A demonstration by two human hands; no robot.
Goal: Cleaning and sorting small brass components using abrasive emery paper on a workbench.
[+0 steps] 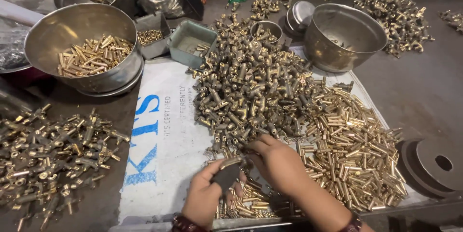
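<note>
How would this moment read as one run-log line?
left hand: holds dark tool | right hand: at brass fitting | brass pile behind

A small dark block (225, 176) sits upright in the left hand (205, 198), at six o'clock in the view, its grey face turned up. A short brass fitting (236, 161) lies across its top edge, tilted, pinched by the right hand (277, 162). Both hover just above loose brass tubes (251, 200) on the white sack (169, 140).
</note>
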